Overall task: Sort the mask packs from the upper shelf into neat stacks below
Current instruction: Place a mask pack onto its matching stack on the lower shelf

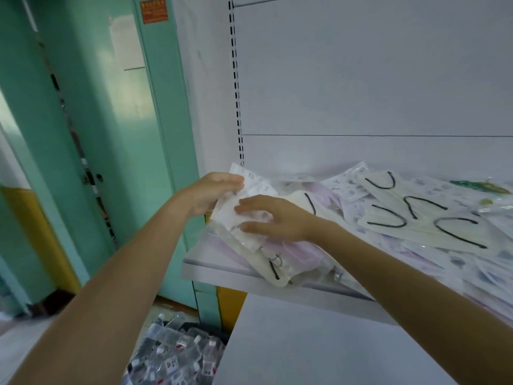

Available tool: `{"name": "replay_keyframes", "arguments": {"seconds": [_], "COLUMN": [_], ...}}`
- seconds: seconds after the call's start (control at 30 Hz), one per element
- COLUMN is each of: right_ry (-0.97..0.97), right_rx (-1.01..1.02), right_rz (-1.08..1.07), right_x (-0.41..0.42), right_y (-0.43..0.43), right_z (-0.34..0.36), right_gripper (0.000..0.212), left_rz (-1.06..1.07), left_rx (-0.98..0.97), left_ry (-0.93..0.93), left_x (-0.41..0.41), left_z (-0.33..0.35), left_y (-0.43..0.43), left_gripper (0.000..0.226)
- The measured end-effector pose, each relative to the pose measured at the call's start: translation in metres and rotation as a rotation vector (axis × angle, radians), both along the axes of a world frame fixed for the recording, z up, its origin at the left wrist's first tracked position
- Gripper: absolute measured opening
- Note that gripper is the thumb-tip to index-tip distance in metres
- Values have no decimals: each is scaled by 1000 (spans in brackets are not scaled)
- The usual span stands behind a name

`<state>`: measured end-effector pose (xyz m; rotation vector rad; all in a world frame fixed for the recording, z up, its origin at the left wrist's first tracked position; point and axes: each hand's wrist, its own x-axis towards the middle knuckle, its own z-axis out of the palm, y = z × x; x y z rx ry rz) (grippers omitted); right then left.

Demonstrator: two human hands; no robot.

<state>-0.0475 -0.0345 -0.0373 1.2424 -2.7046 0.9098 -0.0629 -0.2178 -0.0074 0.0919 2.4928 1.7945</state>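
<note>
Mask packs (402, 215) all over the upper shelf (211, 269), lying flat in a loose heap and pointing every which way, so no common long axis. They're clear plastic sleeves. Some hold cream masks with black ear loops, some hold lilac ones, and a few are white with small bluish prints. I can't read any of the print on them.

One cream pack (274, 270) hangs over the front lip of the shelf, long axis running back to front, near end drooping down.

The left hand (213, 193) is at the heap's left end with its fingers curled over the top edge of a white pack (256, 186), so that grip is closed on it. The pack sits on top of the heap, tilted, with its far corner up against the back panel. The right hand (277, 218) is just beside the left, fingers spread and loosely bent, lying across the same pack's front face. It's a bit blurry, but that grip looks open, more resting than pinching.

The lower shelf (305, 343) is plain white. There's an orange sign (154, 10) on the green door (116, 129) with writing too small to read. More small clear packets (177, 354) are piled down on the floor.
</note>
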Motion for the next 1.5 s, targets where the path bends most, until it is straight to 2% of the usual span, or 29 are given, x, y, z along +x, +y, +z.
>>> {"name": "replay_keyframes", "arguments": {"seconds": [0.07,0.1,0.17,0.27,0.43,0.57,0.63,0.73,0.77,0.83,0.9,0.97,1.07,1.17,1.23,1.27,1.33,1.43,1.5], "right_ry": [42,124,189,73,-59,-88,40,188,180,111,36,32,75,158,168,175,259,343,254], "right_rx": [-117,-73,137,402,622,796,708,306,251,305,387,353,230,-128,-405,-441,-360,-269,-284], "right_rz": [-134,-238,-393,-490,-612,-674,-711,-572,-522,-506,-537,-567,-601,-554,-394,-298,-140,6,-36], "right_x": [-3,-8,-20,-27,-27,-23,-18,-27,-31,-40,-50,-57,-56,-51,-45,-40,-34,-33,-33], "right_y": [6,10,21,44,75,86,78,44,31,12,5,3,0,0,1,1,0,4,20], "right_z": [0,-1,-7,-14,-6,9,20,22,19,9,-3,-8,-7,-3,-1,0,-1,-5,2], "right_gripper": [39,41,45,27,48,53,50,50,53,57,48,29,34,27,27,27,25,27,30], "left_rz": [-10,-19,-63,-91,-48,115,238,374,396,428,441,436,439,434,388,371,318,265,284], "left_rx": [-123,-155,-235,-281,-349,-286,-243,-174,-156,-148,-177,-187,-177,-141,-45,16,72,-83,-126], "left_ry": [-4,-7,25,48,103,192,300,393,398,392,376,363,359,352,337,323,319,408,465], "left_x": [-5,-7,-12,-16,-20,-21,-19,-18,-18,-18,-14,-11,-10,-10,-11,-12,-18,-26,-31], "left_z": [-11,-15,-23,-26,-21,-21,-21,-19,-19,-22,-26,-28,-29,-24,-17,-12,-6,-3,-1], "left_y": [-4,-5,-5,-8,-21,-28,-25,-14,-10,-5,-2,-2,-3,1,11,17,29,44,54], "left_gripper": [38,41,45,48,47,49,50,49,49,48,48,48,48,42,28,23,31,51,57]}}
